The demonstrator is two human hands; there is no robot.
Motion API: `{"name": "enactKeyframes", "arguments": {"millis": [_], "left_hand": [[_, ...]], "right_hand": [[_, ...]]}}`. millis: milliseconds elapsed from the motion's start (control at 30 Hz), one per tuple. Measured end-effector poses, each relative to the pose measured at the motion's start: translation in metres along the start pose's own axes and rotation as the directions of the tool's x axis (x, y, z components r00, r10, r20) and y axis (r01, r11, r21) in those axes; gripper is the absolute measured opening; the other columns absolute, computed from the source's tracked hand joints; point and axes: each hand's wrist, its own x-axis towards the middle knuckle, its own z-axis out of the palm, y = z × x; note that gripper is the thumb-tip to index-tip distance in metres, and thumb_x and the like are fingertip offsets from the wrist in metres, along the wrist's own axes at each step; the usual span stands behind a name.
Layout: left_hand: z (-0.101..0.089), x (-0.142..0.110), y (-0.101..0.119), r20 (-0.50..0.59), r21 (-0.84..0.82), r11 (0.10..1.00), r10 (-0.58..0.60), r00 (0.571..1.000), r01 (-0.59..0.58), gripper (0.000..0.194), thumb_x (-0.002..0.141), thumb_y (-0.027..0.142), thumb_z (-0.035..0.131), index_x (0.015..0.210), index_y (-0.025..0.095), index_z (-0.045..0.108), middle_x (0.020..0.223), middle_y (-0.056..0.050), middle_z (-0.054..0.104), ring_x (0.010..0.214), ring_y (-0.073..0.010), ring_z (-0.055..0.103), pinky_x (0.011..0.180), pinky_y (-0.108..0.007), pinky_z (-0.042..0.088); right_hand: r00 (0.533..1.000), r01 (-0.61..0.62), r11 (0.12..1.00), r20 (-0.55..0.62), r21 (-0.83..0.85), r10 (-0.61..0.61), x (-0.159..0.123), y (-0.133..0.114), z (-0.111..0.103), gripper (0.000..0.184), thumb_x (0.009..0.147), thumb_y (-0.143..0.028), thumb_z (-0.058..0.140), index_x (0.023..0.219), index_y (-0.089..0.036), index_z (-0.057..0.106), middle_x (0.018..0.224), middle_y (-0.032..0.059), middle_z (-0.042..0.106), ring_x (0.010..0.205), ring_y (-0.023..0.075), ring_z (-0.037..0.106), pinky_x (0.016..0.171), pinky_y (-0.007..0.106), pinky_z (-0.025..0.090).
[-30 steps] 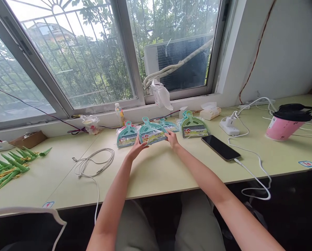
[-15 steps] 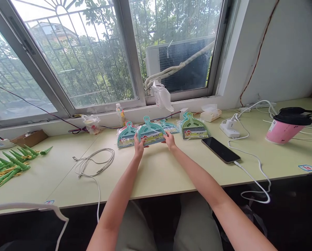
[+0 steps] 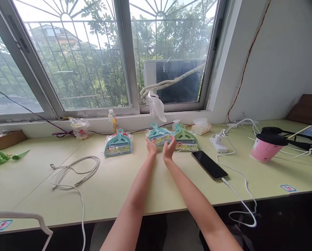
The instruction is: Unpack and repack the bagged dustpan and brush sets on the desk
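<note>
Turquoise dustpan (image 3: 159,134) sits between left grip (image 3: 151,145) and right grip (image 3: 169,147).

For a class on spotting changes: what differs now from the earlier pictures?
The middle blue dustpan set, earlier held between left hand and right hand, has moved rightward and back, away from the leftmost set and toward the green set. Whether both hands still grip it is unclear. The second blue set behind no longer shows separately. The leftmost set, green set and phone stayed.
</note>
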Motion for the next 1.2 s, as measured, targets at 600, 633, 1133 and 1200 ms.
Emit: {"name": "enactKeyframes", "arguments": {"millis": [600,633,1133,1200], "left_hand": [[-0.001,0.028,-0.011,-0.25,0.582,0.813,0.183,0.951,-0.003,0.052,0.091,0.013,0.047,0.143,0.009,0.05,0.147,-0.031,0.049,0.146,-0.0395,0.038,0.118,-0.055,0.028],[0.0,0.031,-0.013,-0.255,0.635,0.772,0.19,0.948,0.016,0.052,0.092,0.013,0.046,0.144,0.011,0.05,0.154,-0.029,0.043,0.15,-0.0376,0.032,0.12,-0.055,0.025],[-0.127,0.02,0.026,-0.362,0.801,0.596,0.563,0.743,-0.061,0.044,0.099,0.033,0.048,0.14,0.019,0.046,0.158,-0.022,0.036,0.149,-0.0356,0.031,0.118,-0.054,0.029],[-0.177,0.019,0.027,-0.472,0.788,0.607,0.485,0.736,0.106,0.043,0.096,0.03,0.053,0.137,0.017,0.047,0.154,-0.025,0.039,0.146,-0.0383,0.034,0.112,-0.054,0.036]], "right_hand": [[0.952,-0.274,0.961,0.156,0.049,0.264,-0.005,0.013,0.003,0.038,0.07,-0.014,0.047,0.1,-0.019,0.069,0.112,0.0091,0.073,0.09,0.02,0.065,0.091,0.034,0.053],[0.956,-0.261,0.963,0.158,0.063,0.249,-0.006,0.012,0.004,0.036,0.069,-0.015,0.048,0.097,-0.018,0.069,0.107,0.0081,0.074,0.083,0.0183,0.064,0.087,0.033,0.053],[0.92,-0.155,0.986,0.373,0.065,0.12,-0.023,-0.005,0.011,0.039,0.062,-0.005,0.049,0.092,-0.018,0.07,0.1,0.0047,0.071,0.068,0.0142,0.055,0.078,0.03,0.05],[0.908,-0.119,0.993,0.404,-0.009,0.113,-0.027,-0.002,0.014,0.038,0.065,-0.006,0.05,0.094,-0.019,0.071,0.1,0.0043,0.071,0.065,0.0138,0.053,0.08,0.031,0.051]]}}
